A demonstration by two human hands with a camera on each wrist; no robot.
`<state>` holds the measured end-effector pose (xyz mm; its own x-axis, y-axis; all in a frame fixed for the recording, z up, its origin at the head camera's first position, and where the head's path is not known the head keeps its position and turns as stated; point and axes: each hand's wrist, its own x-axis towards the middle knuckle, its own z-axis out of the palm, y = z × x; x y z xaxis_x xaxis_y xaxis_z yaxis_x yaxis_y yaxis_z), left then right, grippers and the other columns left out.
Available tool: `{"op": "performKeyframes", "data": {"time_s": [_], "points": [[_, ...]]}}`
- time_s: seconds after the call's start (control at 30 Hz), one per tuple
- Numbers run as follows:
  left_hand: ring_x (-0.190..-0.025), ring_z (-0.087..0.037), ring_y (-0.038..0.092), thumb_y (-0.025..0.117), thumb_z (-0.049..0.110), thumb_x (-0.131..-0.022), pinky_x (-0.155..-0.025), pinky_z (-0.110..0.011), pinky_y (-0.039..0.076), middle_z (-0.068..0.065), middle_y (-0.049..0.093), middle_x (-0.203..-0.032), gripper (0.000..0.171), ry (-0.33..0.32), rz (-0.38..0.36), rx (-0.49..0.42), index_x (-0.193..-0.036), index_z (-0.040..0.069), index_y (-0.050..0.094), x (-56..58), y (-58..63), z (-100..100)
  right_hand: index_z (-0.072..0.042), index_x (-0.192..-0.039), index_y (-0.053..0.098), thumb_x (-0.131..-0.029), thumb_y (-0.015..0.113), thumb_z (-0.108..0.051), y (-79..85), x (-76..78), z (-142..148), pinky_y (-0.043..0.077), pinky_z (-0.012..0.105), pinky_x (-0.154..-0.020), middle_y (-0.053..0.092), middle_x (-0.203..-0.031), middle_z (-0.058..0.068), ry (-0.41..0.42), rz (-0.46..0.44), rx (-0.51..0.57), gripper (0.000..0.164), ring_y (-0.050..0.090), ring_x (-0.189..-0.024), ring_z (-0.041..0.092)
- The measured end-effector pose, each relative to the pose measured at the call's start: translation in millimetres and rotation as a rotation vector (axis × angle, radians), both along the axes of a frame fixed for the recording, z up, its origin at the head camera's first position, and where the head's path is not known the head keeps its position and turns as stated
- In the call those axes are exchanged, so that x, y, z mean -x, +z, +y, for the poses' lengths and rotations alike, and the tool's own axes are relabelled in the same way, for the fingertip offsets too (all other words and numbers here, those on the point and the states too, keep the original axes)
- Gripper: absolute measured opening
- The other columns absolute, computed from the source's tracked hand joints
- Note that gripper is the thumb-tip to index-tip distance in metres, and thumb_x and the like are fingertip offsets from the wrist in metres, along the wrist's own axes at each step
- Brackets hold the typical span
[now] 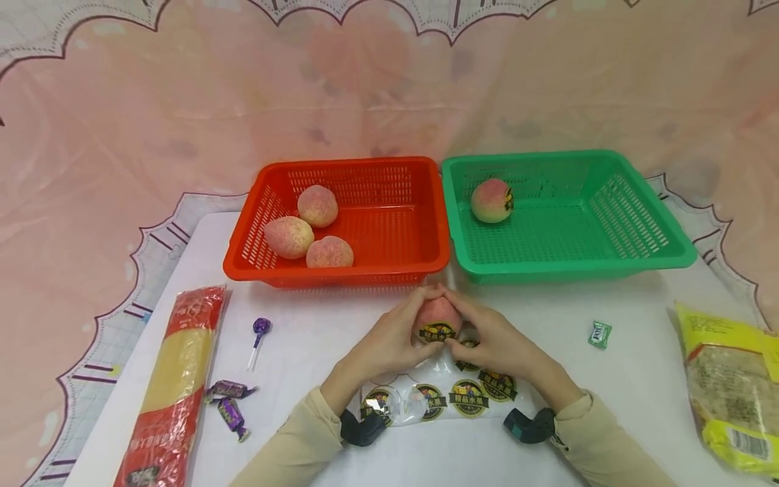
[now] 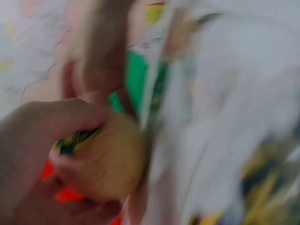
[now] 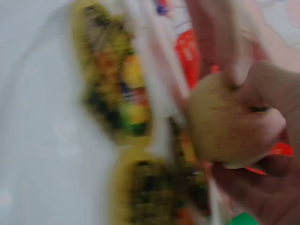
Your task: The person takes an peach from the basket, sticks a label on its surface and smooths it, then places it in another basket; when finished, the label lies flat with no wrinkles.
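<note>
In the head view a pink peach [image 1: 439, 312] sits between both hands at the middle of the table. My left hand [image 1: 388, 343] holds it from the left and my right hand [image 1: 500, 338] from the right, fingertips meeting at the far side. A black and gold oval label [image 1: 438, 332] lies across the peach's near face, by the thumbs. Under the hands is a clear sheet of similar round labels [image 1: 469, 398]. Both wrist views are blurred; the peach [image 2: 115, 161] shows yellowish there, with fingers and thumbs around it.
Behind stand a red basket [image 1: 337, 274] with three peaches and a green basket [image 1: 572, 270] with one labelled peach [image 1: 493, 201]. Left lie a noodle-like packet [image 1: 176, 379], a lollipop [image 1: 261, 327] and purple wrapped candies [image 1: 231, 414]. Right lie a green candy [image 1: 599, 334] and a yellow bag [image 1: 733, 392].
</note>
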<state>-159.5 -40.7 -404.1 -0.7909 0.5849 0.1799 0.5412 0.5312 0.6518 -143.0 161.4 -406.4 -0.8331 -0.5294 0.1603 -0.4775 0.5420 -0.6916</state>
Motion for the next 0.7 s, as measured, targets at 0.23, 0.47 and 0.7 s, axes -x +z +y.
{"op": "performKeyframes", "data": {"time_s": [0.23, 0.47, 0.7], "points": [[-0.096, -0.005, 0.054, 0.069, 0.038, -0.069, -0.078, -0.026, 0.049, 0.014, 0.047, -0.124, 0.067, 0.092, 0.040, 0.017, -0.127, 0.032, 0.034, -3.2, -2.2, 4, -0.022, -0.142, 0.015, -0.074, 0.062, -0.013, -1.7, -2.1, 0, 0.044, 0.035, -0.091, 0.033, -0.141, 0.001, -0.025, 0.006, -0.023, 0.083, 0.049, -0.109, 0.010], [-0.095, -0.004, 0.055, 0.071, 0.040, -0.068, -0.078, -0.027, 0.049, 0.012, 0.053, -0.114, 0.065, 0.080, 0.065, -0.010, -0.124, 0.032, 0.038, 0.7, -2.0, 2, -0.010, -0.133, 0.038, -0.085, 0.050, 0.001, -10.7, 3.5, 14, 0.049, 0.028, -0.085, 0.046, -0.131, 0.012, -0.114, -0.257, 0.383, 0.050, 0.054, -0.109, 0.028], [-0.106, -0.007, 0.050, 0.071, 0.042, -0.070, -0.092, -0.030, 0.043, 0.010, 0.049, -0.121, 0.071, 0.029, -0.109, -0.149, -0.129, 0.025, 0.036, 8.5, -10.3, -1, -0.002, -0.091, 0.052, -0.086, 0.048, -0.004, -5.3, 2.2, 49, 0.049, 0.027, -0.068, 0.056, -0.083, 0.007, -0.713, -0.441, 1.379, 0.007, 0.055, -0.074, 0.018]]}}
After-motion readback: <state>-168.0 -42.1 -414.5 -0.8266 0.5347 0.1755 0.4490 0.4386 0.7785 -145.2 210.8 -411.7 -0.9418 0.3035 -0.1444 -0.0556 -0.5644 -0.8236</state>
